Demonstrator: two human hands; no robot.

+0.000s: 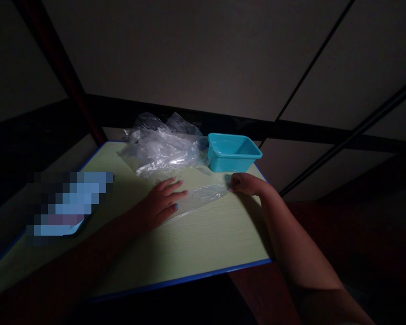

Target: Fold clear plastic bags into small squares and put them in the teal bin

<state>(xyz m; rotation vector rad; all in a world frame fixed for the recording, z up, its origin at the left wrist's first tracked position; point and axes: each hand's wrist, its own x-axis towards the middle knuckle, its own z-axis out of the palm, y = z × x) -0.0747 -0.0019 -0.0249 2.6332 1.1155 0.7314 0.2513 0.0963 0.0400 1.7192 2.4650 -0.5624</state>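
Observation:
A clear plastic bag [203,197] lies flat on the light green table, stretched between my two hands. My left hand [163,202] rests on its left part with the fingers spread. At the bag's right end, my right hand [244,183] is closed, its fingers pinching the plastic. Just behind my right hand stands a turquoise plastic basket [235,163], and no contents show in the part of its inside that I see. A crumpled heap of clear plastic bags [165,151] lies beyond my left hand, left of the basket.
The table [189,257] has a blue edge [186,280] on its near side. A pixelated blue object [74,203] lies at the left. Behind the table rises a pale panelled wall [182,58] with dark strips. The room is dim.

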